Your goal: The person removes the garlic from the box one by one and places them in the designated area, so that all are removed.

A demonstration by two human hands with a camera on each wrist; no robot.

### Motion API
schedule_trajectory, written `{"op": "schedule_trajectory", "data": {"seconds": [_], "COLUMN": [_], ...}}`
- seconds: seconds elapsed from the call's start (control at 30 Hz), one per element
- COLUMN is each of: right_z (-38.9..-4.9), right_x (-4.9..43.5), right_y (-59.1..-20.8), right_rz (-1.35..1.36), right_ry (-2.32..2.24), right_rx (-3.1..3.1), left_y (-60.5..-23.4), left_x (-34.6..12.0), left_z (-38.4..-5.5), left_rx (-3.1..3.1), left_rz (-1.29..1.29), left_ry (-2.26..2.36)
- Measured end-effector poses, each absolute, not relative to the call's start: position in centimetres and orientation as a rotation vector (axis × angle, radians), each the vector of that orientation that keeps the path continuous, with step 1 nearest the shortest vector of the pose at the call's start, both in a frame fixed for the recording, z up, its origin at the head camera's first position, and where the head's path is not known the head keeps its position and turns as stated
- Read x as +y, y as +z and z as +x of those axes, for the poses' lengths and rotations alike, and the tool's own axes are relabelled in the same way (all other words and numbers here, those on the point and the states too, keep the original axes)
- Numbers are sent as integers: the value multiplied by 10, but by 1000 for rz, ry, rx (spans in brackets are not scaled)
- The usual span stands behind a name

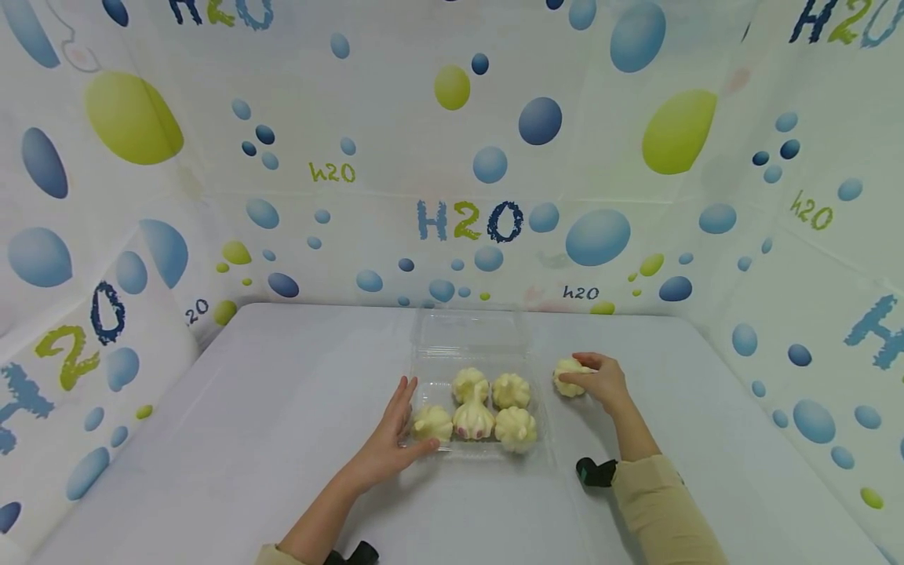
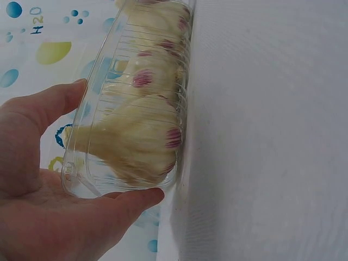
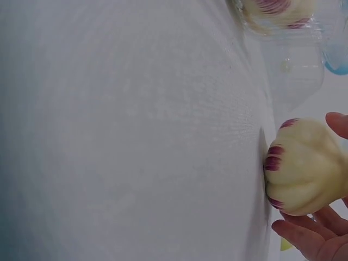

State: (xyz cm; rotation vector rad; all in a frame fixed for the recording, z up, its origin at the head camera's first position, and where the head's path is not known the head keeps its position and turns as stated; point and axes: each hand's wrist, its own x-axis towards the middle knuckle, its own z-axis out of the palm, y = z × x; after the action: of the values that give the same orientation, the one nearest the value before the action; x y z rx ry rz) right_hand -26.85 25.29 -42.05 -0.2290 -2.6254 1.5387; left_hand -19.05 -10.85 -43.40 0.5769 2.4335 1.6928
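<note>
A clear plastic clamshell box (image 1: 480, 451) holds several pale garlic bulbs (image 1: 473, 420) with purple-streaked bases. My left hand (image 1: 388, 447) rests against its front left corner, fingers straight along the left side and thumb along the front. In the left wrist view, one garlic bulb (image 2: 130, 136) shows through the box wall between thumb and fingers. To the right of the box, my right hand (image 1: 600, 380) holds a single garlic bulb (image 1: 569, 377) between thumb and fingers. From the right wrist, that bulb (image 3: 304, 166) appears base down, right at the table surface.
The box's clear lid (image 1: 469, 329) lies folded back behind it. All of this is on a white table (image 1: 304, 377). Walls of printed sheet (image 1: 381, 180) stand at the back and both sides. Black wrist straps (image 1: 595, 472) show near both wrists.
</note>
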Motion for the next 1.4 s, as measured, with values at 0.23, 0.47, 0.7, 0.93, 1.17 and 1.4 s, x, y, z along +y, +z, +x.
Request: {"op": "schedule_trajectory", "data": {"seconds": [0.23, 0.47, 0.7, 0.93, 1.17, 1.4], "right_z": [-267, -266, -263, -259, -255, -252], "right_x": [254, 256, 257, 260, 258, 253], "right_y": [-417, -412, -407, -403, -394, -386], "right_rz": [-269, -277, -241, -195, -151, -129], "right_ry": [1534, 1556, 1554, 1541, 1531, 1509], "right_rx": [-2635, -2642, -2616, -2584, -2545, -2528], "left_y": [-433, -433, -433, -432, -431, -431], "left_x": [-108, -108, -109, -109, -110, -110], "left_z": [-191, -191, -191, -191, -191, -192], "left_rx": [2448, 2438, 2433, 2433, 2424, 2417], "left_rz": [589, 563, 580, 583, 568, 570], "left_ry": [1690, 1693, 1702, 1705, 1698, 1700]}}
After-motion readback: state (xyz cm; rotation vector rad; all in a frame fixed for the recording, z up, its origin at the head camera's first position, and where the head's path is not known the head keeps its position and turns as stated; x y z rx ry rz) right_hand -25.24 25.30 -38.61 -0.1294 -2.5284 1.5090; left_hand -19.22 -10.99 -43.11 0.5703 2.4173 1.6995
